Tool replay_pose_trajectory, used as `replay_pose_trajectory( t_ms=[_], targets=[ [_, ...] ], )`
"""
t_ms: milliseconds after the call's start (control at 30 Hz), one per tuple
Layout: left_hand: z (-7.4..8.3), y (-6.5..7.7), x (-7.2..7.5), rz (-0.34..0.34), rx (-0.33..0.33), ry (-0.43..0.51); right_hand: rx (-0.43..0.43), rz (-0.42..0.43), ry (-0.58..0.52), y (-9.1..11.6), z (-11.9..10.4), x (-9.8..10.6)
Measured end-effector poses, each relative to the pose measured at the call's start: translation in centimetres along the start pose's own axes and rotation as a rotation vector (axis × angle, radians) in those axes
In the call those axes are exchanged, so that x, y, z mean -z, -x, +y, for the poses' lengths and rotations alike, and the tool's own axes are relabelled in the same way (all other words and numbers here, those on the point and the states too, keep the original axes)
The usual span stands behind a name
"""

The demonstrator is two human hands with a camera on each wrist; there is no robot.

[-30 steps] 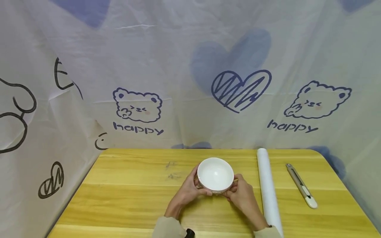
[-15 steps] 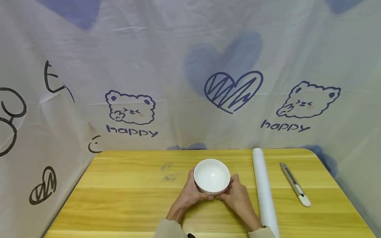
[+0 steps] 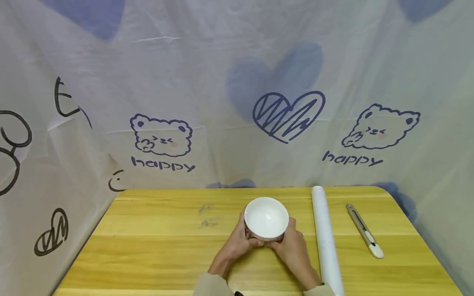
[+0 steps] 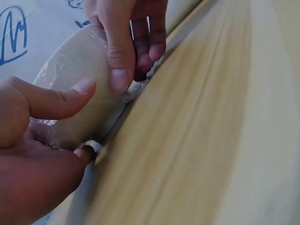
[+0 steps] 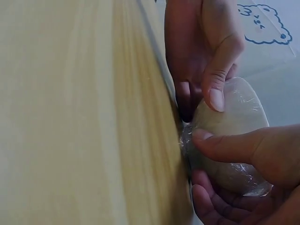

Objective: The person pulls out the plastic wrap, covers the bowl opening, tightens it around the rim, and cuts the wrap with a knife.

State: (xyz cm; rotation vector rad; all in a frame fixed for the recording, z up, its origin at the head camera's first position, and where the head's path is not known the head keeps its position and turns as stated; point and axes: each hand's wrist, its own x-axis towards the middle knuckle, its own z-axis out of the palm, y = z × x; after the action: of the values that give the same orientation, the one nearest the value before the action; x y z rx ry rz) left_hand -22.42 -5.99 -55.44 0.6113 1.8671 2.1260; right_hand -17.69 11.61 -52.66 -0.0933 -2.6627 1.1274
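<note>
A white bowl (image 3: 266,218) stands between both hands near the middle of the wooden table, its mouth facing up toward the head camera. Clear, crinkled plastic film (image 4: 56,70) clings to its outer side. My left hand (image 3: 237,242) grips the bowl's left side, its thumb on the near wall. From the right, my right hand (image 3: 294,248) holds the other side, thumb beside the left one. The right wrist view shows the film-covered bowl wall (image 5: 234,117) with both thumbs pressed on it and fingers tucked beneath. Whether its base touches the table I cannot tell.
A long white roll (image 3: 326,242) lies just right of the right forearm. Beyond it is a utility knife (image 3: 364,231) with its slider facing up. The wooden table (image 3: 155,246) ends at a printed cloth (image 3: 218,102) hung behind and at the sides.
The head view has turned slightly right. Both hands have shifted the bowl a little to the right, closer to the roll. The right hand's fingers have settled closer around the bowl.
</note>
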Motion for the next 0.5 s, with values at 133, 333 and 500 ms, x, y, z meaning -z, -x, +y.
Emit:
replay_pose_trajectory(
  t_ms=[133, 333, 500],
  targets=[
    [-0.3, -0.6, 0.7, -0.003, -0.002, 0.034, 0.006, -0.025, -0.013, -0.7, 0.1, -0.2],
    [0.2, 0.3, 3.5, -0.086, 0.080, 0.011, -0.055, -0.288, -0.105, -1.4, 0.4, 2.3],
    [1.7, 0.7, 6.5, -0.067, 0.041, -0.224, -0.031, -0.406, -0.338, -2.3, 1.8, 7.3]
  ],
)
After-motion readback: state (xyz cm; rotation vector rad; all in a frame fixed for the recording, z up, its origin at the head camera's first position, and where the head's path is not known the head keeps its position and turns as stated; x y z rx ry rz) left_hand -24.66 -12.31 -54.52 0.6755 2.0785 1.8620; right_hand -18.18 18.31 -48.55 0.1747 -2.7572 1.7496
